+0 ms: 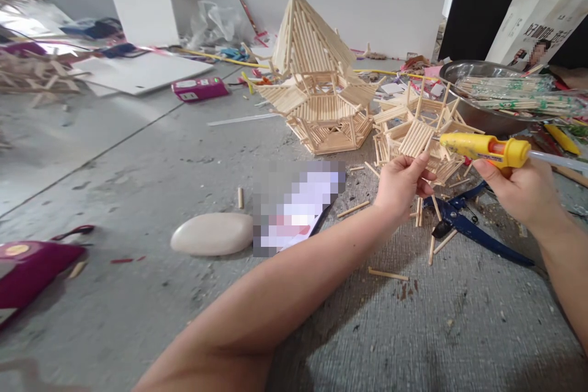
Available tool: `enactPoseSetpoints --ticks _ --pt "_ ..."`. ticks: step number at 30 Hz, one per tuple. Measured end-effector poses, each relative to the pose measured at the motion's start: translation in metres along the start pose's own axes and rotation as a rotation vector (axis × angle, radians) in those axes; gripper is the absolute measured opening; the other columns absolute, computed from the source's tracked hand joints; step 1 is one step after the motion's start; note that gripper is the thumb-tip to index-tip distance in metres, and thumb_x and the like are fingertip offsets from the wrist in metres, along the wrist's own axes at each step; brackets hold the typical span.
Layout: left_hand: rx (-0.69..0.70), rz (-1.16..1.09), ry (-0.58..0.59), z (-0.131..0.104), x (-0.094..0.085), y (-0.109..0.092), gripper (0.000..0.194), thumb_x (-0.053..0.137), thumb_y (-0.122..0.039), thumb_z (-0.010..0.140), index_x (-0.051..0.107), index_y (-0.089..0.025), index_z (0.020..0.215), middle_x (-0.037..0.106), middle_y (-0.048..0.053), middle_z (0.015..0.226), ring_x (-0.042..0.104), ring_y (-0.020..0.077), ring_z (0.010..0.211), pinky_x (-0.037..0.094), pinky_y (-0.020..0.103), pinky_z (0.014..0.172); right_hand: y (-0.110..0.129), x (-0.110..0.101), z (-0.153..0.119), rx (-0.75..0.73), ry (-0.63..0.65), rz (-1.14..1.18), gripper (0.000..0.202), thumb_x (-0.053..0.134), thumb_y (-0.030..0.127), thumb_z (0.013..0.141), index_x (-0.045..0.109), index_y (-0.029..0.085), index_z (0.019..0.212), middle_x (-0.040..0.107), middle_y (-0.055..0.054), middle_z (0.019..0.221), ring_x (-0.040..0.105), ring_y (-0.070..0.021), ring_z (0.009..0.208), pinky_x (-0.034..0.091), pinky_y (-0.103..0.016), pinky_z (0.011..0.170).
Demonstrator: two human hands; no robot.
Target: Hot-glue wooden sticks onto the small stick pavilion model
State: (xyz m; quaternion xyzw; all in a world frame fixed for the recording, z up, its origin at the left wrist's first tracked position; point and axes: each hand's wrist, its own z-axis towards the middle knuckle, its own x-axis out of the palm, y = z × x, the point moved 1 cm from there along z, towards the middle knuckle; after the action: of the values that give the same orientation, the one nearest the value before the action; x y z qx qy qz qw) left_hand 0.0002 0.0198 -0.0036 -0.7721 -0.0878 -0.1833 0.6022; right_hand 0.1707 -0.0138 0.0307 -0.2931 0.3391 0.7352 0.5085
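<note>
My left hand is closed, with thumb and fingers pinching the lower edge of a small panel of wooden sticks. The fingertips are partly hidden. In my right hand is a yellow hot glue gun, its nozzle beside the panel's right edge and a clear glue stick out of its back. Behind the panel stands an open stick framework. Blue-handled pliers lie below the hands among loose sticks.
A stick-built pavilion with a pointed roof stands behind. To the right, a metal bowl holds bagged sticks, near a white bag. Left of my forearm lie a pale rounded object, a blurred-out flat item and a purple box.
</note>
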Motion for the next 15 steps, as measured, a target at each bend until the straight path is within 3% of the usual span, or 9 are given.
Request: enactPoseSetpoints --ticks 5,15 --pt "0.007 -0.036 0.032 0.0016 -0.0010 -0.0002 0.023 0.054 -0.027 0.084 0.045 -0.016 0.065 0.058 -0.004 0.052 0.049 0.0037 0.035 0.035 0.017 0.036 0.0007 -0.0002 0.0013 -0.042 -0.026 -0.024 0.037 0.045 0.050 0.082 0.063 0.019 0.071 0.057 -0.003 0.053 0.055 -0.0172 0.054 0.037 -0.029 0.049" --pt "-0.003 -0.013 0.037 0.0031 -0.0026 0.0001 0.025 0.054 -0.026 0.084 0.045 -0.016 0.063 0.057 -0.004 0.050 0.049 0.0040 0.034 0.036 0.017 0.036 -0.0008 -0.0013 0.0004 -0.027 -0.008 -0.022 0.039 0.044 0.050 0.082 0.064 0.018 0.071 0.058 -0.005 0.056 0.057 -0.0198 0.057 0.037 -0.031 0.051"
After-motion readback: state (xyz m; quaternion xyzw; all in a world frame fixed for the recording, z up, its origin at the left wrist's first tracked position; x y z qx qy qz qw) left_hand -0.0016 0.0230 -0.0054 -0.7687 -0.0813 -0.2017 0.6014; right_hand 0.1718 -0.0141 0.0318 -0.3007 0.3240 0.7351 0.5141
